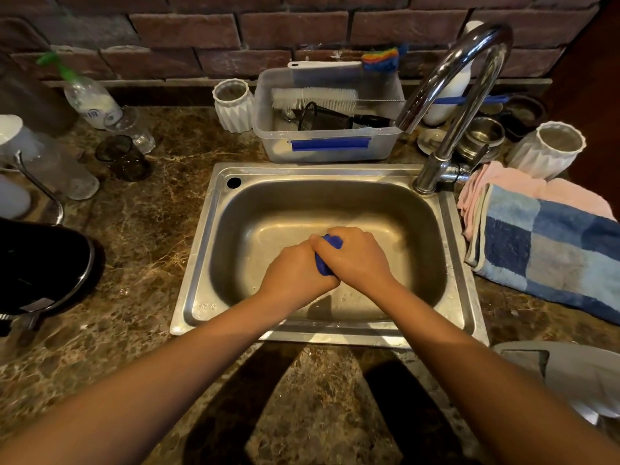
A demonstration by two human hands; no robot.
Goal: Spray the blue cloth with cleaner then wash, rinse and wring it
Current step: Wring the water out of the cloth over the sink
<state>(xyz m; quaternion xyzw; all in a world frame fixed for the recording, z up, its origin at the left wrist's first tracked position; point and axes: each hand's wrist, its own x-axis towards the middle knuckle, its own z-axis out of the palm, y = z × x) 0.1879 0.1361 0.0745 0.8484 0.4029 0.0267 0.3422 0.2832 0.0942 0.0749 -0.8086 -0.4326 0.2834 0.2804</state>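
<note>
The blue cloth (324,263) is bunched into a tight roll between both my hands, over the middle of the steel sink (214,236). My left hand (293,270) grips its near end and my right hand (357,255) grips its far end, the two fists pressed together. Only small patches of blue show between the fingers. The chrome tap (446,95) arches over the sink's back right corner; no water runs from it. A clear spray bottle with a green trigger (87,95) stands at the back left against the brick wall.
A plastic tub with brushes (328,146) sits behind the sink. White ribbed vases (235,105) (550,152) stand on either side. A blue checked towel (543,250) and a pink cloth (503,189) lie right of the sink. Glasses (124,156) and a black pot (43,263) occupy the left counter.
</note>
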